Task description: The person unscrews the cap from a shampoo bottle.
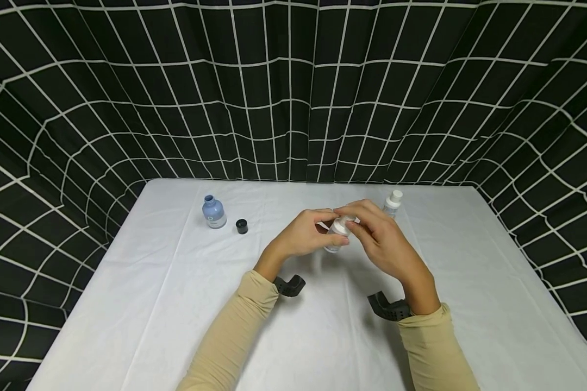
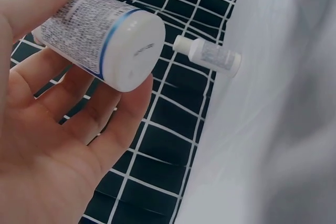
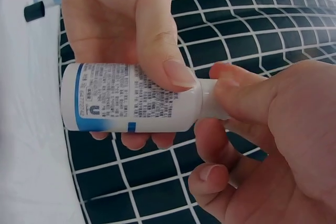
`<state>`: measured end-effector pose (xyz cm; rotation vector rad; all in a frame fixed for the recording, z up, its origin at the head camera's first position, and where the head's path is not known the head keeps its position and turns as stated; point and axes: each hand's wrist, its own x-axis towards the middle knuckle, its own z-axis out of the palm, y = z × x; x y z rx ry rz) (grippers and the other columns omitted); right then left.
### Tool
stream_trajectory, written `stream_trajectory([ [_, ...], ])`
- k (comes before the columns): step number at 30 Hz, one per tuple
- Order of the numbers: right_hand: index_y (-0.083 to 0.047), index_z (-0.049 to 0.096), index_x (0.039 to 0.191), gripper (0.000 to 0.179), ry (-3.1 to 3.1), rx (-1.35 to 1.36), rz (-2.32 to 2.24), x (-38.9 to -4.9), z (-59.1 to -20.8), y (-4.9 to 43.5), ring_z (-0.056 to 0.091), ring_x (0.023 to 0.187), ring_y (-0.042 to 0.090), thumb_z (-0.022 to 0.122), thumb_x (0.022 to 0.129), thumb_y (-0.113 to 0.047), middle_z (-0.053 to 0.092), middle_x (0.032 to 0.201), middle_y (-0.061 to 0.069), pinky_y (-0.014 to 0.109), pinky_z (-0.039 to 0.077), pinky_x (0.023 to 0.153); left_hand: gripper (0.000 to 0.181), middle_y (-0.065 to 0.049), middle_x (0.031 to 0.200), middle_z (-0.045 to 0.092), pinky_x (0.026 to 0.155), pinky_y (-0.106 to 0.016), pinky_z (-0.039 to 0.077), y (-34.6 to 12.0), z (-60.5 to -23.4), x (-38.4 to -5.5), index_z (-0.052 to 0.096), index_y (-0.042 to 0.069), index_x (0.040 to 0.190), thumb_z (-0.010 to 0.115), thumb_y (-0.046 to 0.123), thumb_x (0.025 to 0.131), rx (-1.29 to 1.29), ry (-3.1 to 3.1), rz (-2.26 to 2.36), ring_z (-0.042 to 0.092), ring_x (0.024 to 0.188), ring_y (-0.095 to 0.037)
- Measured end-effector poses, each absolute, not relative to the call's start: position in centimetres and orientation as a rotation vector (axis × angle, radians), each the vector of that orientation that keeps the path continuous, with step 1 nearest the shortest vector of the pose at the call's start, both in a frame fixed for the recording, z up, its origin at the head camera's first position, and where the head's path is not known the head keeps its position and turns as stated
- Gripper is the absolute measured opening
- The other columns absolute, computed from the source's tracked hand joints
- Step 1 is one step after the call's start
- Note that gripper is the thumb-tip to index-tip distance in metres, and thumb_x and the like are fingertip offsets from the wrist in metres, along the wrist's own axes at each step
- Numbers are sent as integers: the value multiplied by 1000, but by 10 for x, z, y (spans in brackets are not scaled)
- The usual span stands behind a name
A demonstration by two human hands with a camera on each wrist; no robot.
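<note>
My left hand (image 1: 305,232) grips a small white bottle (image 3: 131,98) round its body, thumb along the printed label with its blue band. At the other end, my right hand (image 1: 379,237) pinches the white cap (image 3: 212,98) between thumb and fingers. The cap sits on the bottle's neck. Both hands hold the bottle up over the middle of the table, and its plain white base (image 2: 135,51) faces the left wrist camera. Behind the right hand stands a second white bottle (image 1: 393,203) with a white cap, partly covered by that hand in the head view.
A blue bottle (image 1: 214,213) without a cap stands at the back left of the white-clothed table (image 1: 186,326). Just right of it lies a small black cap (image 1: 242,226). A black curtain (image 1: 293,87) with a white grid hangs round the table's back and sides.
</note>
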<state>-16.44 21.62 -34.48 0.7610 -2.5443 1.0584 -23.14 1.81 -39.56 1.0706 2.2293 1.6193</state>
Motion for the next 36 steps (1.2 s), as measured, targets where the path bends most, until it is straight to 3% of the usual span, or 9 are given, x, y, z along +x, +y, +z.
stream_trajectory([
  [2, -18, 66, 132, 31, -2565, 753, 1083, -164, -345, 216, 58, 94, 7, 59, 103, -8, 66, 124, -4, 18, 49, 77, 33, 0, 108, 73, 83, -26, 61, 18, -396, -232, 73, 14, 117, 81, 27, 88, 1068, 2228, 1617, 69, 95, -18],
  [8, -19, 63, 135, 38, -2582, 594, 1054, -164, -346, 216, 53, 68, 9, 70, 98, -21, 66, 119, -2, 21, 47, 61, 32, 3, 104, 72, 84, -24, 60, 17, -396, -232, 74, 18, 117, 82, 29, 87, 1088, 2259, 1571, 66, 94, -9],
  [15, -9, 69, 111, 31, -2570, 388, 1042, -167, -348, 214, 53, 67, 13, 81, 89, -26, 62, 94, 3, 21, 44, 60, 33, 5, 96, 67, 87, -23, 59, 19, -395, -230, 74, 19, 118, 82, 28, 87, 1112, 2282, 1534, 61, 93, -11],
  [21, -11, 70, 99, 20, -2533, 407, 1032, -167, -352, 212, 53, 66, 12, 82, 88, -23, 62, 88, 1, 20, 44, 58, 34, 4, 100, 69, 87, -22, 58, 21, -396, -230, 74, 19, 118, 83, 29, 87, 1134, 2286, 1523, 61, 92, -8],
  [25, -10, 72, 106, 20, -2501, 470, 1024, -166, -352, 212, 50, 64, 8, 80, 89, -18, 67, 93, 1, 19, 43, 57, 32, 3, 102, 71, 88, -21, 58, 20, -394, -229, 73, 18, 117, 82, 30, 88, 1138, 2278, 1521, 64, 93, -10],
  [32, -14, 67, 131, 34, -2475, 579, 1102, -163, -348, 211, 51, 63, 6, 69, 97, -12, 68, 101, -1, 19, 42, 55, 33, 1, 105, 70, 86, -21, 59, 16, -390, -229, 73, 17, 117, 81, 30, 88, 1086, 2299, 1570, 68, 99, -18],
  [36, -15, 67, 130, 38, -2449, 507, 1138, -163, -346, 210, 47, 62, 8, 76, 93, -15, 65, 103, 0, 18, 40, 55, 32, 2, 102, 69, 87, -22, 59, 15, -389, -230, 73, 19, 118, 81, 30, 89, 1099, 2286, 1591, 66, 99, -18],
])
